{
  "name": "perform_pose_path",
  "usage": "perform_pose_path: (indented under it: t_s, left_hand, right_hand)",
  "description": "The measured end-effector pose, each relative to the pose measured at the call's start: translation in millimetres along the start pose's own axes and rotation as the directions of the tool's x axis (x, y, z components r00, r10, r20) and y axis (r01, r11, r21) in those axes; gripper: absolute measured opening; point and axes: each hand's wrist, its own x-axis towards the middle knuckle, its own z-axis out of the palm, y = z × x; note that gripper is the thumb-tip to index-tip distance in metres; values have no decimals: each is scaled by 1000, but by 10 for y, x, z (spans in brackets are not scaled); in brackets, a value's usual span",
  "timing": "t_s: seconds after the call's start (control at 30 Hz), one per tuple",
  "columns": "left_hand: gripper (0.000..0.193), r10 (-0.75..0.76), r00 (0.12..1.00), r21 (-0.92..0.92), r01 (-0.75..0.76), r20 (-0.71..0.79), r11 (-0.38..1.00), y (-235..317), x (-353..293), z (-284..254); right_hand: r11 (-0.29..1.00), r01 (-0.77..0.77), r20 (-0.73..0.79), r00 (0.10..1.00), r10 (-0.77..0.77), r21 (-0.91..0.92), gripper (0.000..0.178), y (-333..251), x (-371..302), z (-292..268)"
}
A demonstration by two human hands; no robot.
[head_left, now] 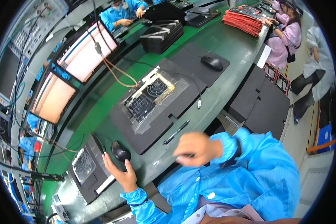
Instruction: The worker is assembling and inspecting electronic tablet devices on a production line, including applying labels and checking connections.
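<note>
My left hand (122, 174) is open, its fingers stretched out at the edge of a black foam fixture (97, 181) with a clear-covered square panel. A black computer mouse (120, 151) lies just beyond its fingertips. My right hand (196, 149) is curled closed above the near edge of the bench, a little blurred; a dark patch shows at its fingers, and I cannot make out what it is. Beyond it lies a black pen (176, 131). Farther in, a black board (138, 138) bears a taped fan-and-grille part (147, 98).
A second mouse (212, 63) rests on a dark mat, with a cable end (199, 104) nearby. Two lit monitors (87, 52) stand to the left. Black foam panels (263, 100) are at the right. A red stack (242, 22) and co-workers are at the far side.
</note>
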Motion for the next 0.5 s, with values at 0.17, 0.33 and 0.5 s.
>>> perform_pose_path:
  t_s: [0.17,0.33,0.5]
  left_hand:
    - [73,-14,1000,-10,14,-19,1000,54,61,67]
    - [71,-44,995,-23,42,-94,999,36,122,96]
    - [69,-84,979,9,87,-185,996,-190,0,56]
  right_hand:
    - [873,-81,-255,966,-50,-481,22,555,643,-1459]
    - [549,-293,-302,950,77,-783,65,1720,1425,-2779]
    - [326,-254,-219,966,139,-911,110,2833,2440,-3063]
